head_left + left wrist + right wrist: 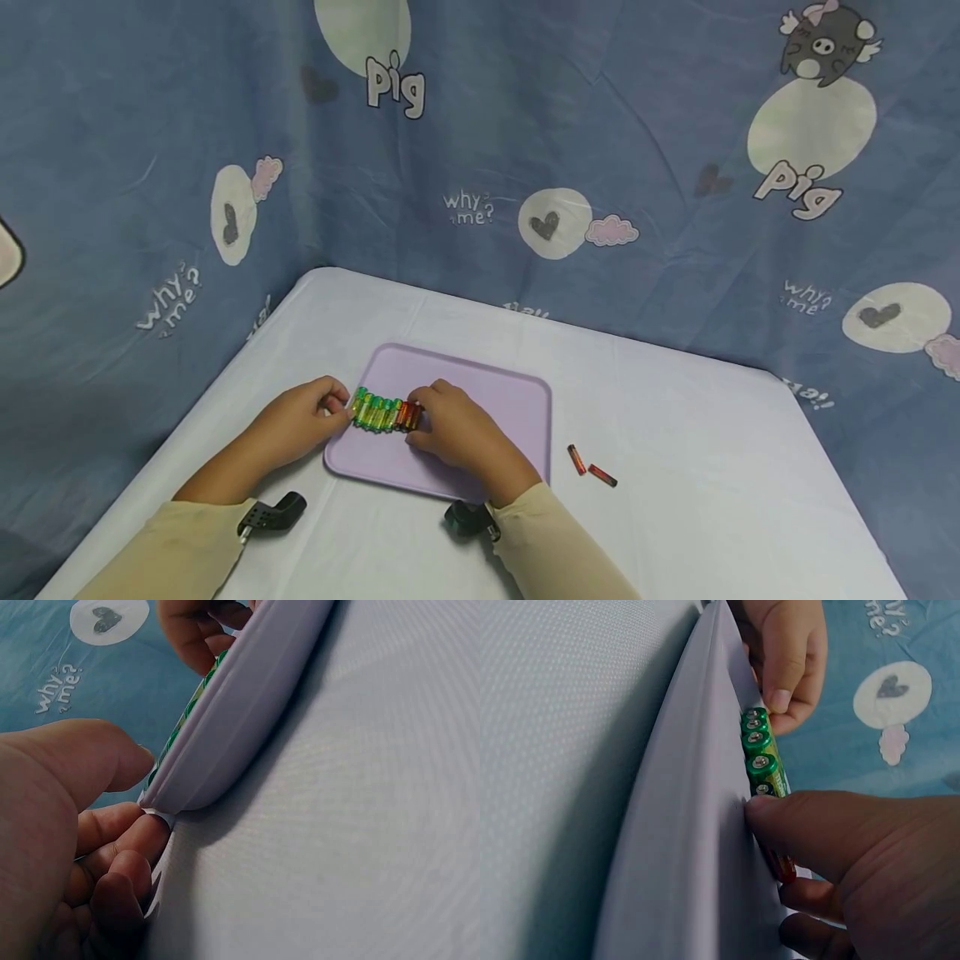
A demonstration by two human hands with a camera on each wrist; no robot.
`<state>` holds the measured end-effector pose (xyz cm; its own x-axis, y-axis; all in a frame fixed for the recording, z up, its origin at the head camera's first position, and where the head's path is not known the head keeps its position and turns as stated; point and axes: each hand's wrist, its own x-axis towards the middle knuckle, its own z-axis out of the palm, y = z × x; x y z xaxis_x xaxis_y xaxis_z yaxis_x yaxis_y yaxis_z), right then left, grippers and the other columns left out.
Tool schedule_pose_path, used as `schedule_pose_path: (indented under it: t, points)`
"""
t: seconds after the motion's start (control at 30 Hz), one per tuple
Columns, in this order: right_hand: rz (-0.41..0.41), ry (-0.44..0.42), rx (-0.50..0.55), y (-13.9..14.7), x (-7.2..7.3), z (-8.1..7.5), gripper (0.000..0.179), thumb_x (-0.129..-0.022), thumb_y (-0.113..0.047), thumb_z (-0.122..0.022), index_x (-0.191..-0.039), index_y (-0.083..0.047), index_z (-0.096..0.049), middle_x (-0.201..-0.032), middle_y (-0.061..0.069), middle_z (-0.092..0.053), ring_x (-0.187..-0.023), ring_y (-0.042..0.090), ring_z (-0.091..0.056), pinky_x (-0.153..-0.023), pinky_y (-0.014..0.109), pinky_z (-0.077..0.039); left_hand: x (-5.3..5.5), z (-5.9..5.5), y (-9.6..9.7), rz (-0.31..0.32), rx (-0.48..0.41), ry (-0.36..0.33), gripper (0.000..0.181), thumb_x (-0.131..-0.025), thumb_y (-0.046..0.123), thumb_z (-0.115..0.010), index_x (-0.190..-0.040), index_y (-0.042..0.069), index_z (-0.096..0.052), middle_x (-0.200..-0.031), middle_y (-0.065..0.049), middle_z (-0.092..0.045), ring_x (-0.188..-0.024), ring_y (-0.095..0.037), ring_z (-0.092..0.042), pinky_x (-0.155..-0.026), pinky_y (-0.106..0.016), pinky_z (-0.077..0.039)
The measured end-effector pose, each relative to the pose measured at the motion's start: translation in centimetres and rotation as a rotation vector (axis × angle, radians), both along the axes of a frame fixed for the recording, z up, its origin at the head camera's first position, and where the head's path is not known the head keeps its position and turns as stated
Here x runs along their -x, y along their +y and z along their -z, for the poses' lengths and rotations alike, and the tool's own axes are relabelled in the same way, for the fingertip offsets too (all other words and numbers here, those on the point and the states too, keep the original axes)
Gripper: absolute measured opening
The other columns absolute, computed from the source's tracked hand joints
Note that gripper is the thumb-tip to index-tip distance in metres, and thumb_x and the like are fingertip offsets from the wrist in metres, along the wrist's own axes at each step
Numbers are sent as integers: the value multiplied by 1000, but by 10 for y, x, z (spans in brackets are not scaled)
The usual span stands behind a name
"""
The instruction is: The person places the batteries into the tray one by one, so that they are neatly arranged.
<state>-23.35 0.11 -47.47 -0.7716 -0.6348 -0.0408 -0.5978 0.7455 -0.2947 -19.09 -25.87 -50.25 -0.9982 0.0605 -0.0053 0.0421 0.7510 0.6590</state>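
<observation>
A row of AAA-size batteries (381, 412), several green-and-yellow ones and red-and-black ones at the right end, lies side by side on a lilac tray (480, 385). At the right end my right hand (461, 429) pinches a red battery (781, 864), thumb at its near end and fingers at the far end. My left hand (303, 417) is at the row's left end, its thumb by the outermost green battery and its other fingers loosely bent beside the tray rim. Whether the left thumb touches that battery is hard to tell.
Two loose red-and-black batteries, one upper left (576, 459) and one lower right (603, 475), lie on the white tablecloth (712, 467) right of the tray. A blue patterned curtain (480, 150) hangs behind the table. Each wrist wears a black camera mount.
</observation>
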Motion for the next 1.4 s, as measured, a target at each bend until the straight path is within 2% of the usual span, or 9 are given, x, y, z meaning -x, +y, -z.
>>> schedule_pose_path:
  t: [0.4,0.6,0.73,1.07,1.23,1.4]
  points:
    - [3,-45,35,13,-1,-3,57,-92,-38,-80,-142,-18,-60,-126,0,-61,-118,16,-60,-104,34,-49,-1,-3,3,-6,12,-18,24,-96,29,-71,-112,13,-65,-95,2,-65,-81,-15,-53,-74,-35,-44]
    - [46,-69,82,29,-3,-6,59,-91,-35,-81,-143,-18,-60,-127,0,-62,-118,14,-60,-104,35,-49,0,-3,4,1,16,2,22,-96,28,-71,-111,12,-65,-93,3,-65,-81,-15,-54,-75,-35,-44]
    - [60,-59,107,40,-3,-7,55,-93,-33,-80,-142,-17,-60,-127,0,-62,-116,14,-60,-104,36,-49,2,-3,4,4,17,11,22,-95,28,-70,-110,12,-65,-93,3,-65,-81,-15,-54,-75,-35,-44]
    - [49,-8,160,70,-5,-10,47,-96,-29,-77,-138,-13,-63,-131,3,-65,-125,20,-61,-110,40,-47,0,-1,1,4,26,-12,24,-97,31,-71,-112,13,-65,-96,3,-66,-83,-15,-55,-76,-36,-44]
    - [60,26,208,94,-2,-14,40,-98,-26,-73,-134,-11,-66,-128,5,-66,-120,22,-62,-106,43,-49,-1,-2,2,1,22,-16,25,-97,32,-70,-113,13,-65,-96,3,-65,-84,-15,-54,-76,-35,-44]
    - [120,83,236,117,-1,-10,33,-97,-25,-73,-128,-12,-69,-122,1,-66,-109,19,-64,-97,42,-53,-2,-5,4,-6,19,-27,26,-97,32,-70,-114,12,-65,-96,2,-65,-83,-15,-54,-76,-35,-44]
